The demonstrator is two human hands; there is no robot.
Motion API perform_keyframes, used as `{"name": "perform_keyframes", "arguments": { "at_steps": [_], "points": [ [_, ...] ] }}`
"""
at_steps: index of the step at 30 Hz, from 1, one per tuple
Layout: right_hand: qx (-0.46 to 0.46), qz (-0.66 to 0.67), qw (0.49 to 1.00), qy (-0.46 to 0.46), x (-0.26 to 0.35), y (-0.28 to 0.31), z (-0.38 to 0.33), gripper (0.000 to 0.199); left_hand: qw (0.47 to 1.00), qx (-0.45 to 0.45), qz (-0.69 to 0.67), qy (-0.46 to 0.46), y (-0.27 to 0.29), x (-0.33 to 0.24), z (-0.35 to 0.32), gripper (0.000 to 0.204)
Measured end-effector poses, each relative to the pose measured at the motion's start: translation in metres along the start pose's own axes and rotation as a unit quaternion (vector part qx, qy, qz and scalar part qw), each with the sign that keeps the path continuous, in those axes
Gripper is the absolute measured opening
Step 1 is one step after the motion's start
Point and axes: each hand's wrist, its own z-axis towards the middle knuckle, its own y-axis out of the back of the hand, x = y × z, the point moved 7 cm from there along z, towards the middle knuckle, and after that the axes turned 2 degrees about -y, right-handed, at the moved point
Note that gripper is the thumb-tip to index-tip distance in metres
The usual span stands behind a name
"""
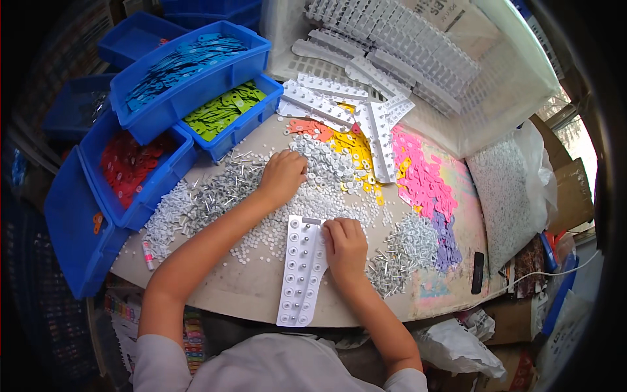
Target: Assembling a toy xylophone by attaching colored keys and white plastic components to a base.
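A long white plastic rack [300, 271] lies near the table's front edge, with round white pieces along its left side and a middle row of upright metal pins. My right hand [346, 248] rests at the rack's upper right edge, its fingers bent and closed together. Whatever is under those fingertips is hidden. Farther off, my left hand [284, 176] is over the heap of white rings [326, 163], its fingers curled down and pressed together. I cannot make out what they pinch. Loose metal pins [228, 186] lie beside my left wrist.
Blue bins [189, 78] at the left hold blue, green and red flat pieces. Behind are more white racks [320, 108] and a white crate [287, 59]. Yellow, pink pieces [424, 173] and purple pieces [446, 242] spread rightward, near more pins [405, 251] and a black bar [479, 273].
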Motion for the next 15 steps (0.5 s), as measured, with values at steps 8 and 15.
{"name": "perform_keyframes", "arguments": {
  "at_steps": [8,15],
  "points": [
    [-0.038,0.050,0.991,-0.117,-0.092,-0.008,0.061,0.010,0.988,0.023,-0.121,0.089,0.042,-0.021,-0.020,0.013],
    [0.039,0.045,0.987,-0.146,-0.117,-0.030,0.071,0.013,0.961,0.091,-0.255,0.049,0.056,-0.050,-0.076,0.010]
  ]
}}
